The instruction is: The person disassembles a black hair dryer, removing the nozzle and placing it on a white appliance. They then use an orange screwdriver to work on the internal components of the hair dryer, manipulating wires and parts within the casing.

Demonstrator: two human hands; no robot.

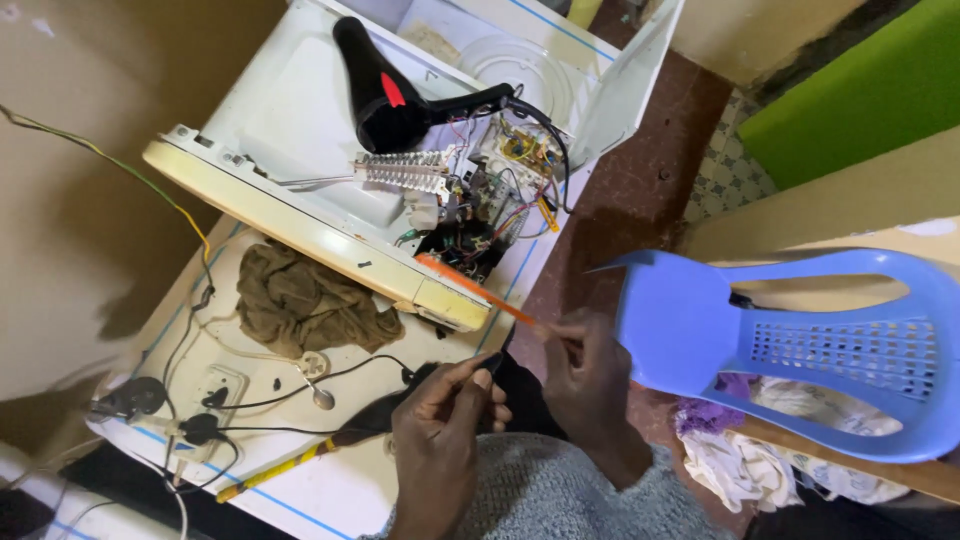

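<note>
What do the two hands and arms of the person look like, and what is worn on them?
Both hands are bare: no gloves, rings or watch can be seen on the left hand or the right hand. The forearms are partly uncovered. Lower down, a grey knitted sweater with a flecked, slightly fuzzy texture covers the arms; its sleeves end loosely around the forearm.

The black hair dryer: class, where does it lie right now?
In the head view, the black hair dryer lies upper centre on the opened white appliance, just above its exposed wiring.
</note>
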